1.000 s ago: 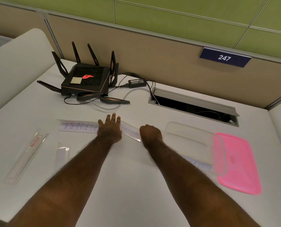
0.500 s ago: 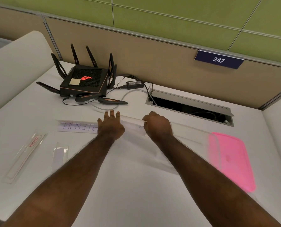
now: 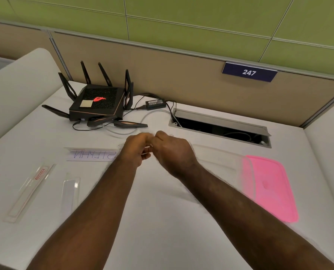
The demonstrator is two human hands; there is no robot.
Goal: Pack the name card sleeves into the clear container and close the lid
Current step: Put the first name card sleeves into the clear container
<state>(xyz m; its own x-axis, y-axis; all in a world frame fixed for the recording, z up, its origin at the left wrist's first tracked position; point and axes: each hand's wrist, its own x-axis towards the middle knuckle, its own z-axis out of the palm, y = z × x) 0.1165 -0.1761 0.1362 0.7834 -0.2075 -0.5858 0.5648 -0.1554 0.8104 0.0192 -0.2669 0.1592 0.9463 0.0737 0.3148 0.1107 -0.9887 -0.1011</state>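
Presently, both hands, left hand [image 3: 138, 152] and right hand [image 3: 172, 151], pinch the lettered sleeve [image 3: 93, 155] left of the clear container [image 3: 220, 162]; slick plastic may slip.

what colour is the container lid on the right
Translucent pink lid, shown in the head view.

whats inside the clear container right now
Nothing shows inside the clear container; only white desk is visible through its bare part. Its near-left portion is covered by the right hand and forearm. The pink lid lies beside it.
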